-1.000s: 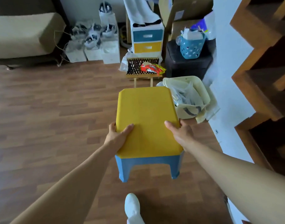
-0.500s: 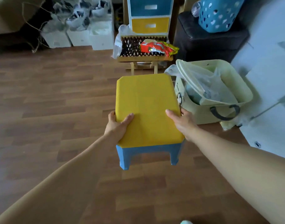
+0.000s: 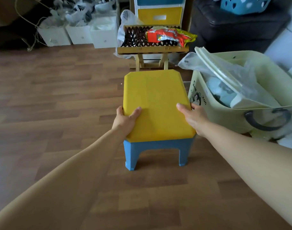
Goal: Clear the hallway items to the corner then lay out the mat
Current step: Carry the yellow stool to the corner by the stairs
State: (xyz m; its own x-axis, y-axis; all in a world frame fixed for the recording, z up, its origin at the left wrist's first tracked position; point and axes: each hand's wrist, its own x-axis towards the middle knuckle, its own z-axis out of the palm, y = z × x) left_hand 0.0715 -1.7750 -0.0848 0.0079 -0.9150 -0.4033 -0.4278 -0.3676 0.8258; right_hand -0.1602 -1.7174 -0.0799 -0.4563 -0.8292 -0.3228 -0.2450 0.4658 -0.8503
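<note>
Head view, from the left: a row of white fabric boxes (image 3: 79, 34) stuffed with pale bags stands at the far edge of the wooden floor (image 3: 50, 100), with a thin cord trailing beside them.

The left hand (image 3: 125, 121) grips the left edge of the stool (image 3: 156, 100), thumb lying flat on the yellow seat and the other fingers curled round the rim and out of sight beneath it. The stool sits in the middle of the view, upright, its seat level and its blue legs (image 3: 131, 157) pointing down at the floor. A darker patch lies on the boards just nearer than the legs, and I cannot tell whether the feet touch the floor.

Just beyond the stool stands a small folding wooden stool (image 3: 136, 38) with a dark woven top, and a red and yellow snack packet (image 3: 171, 36) lies on the right half of it. Behind that is a drawer unit (image 3: 159, 14) showing a yellow drawer front.

The right hand (image 3: 194, 117) grips the stool's right edge in the same way, thumb on top of the seat, fingers wrapped over the side.

Just beside the stool on the right is a pale green storage bin (image 3: 213, 117) with a dark handle (image 3: 261, 126) and a cartoon print on its near corner. Its lid (image 3: 216, 68) lies tilted across the opening, with a clear plastic bag (image 3: 241, 77) bunched over the contents.

Farther back on the right is a black ottoman (image 3: 233, 25) carrying a blue perforated basket (image 3: 244, 4).
</note>
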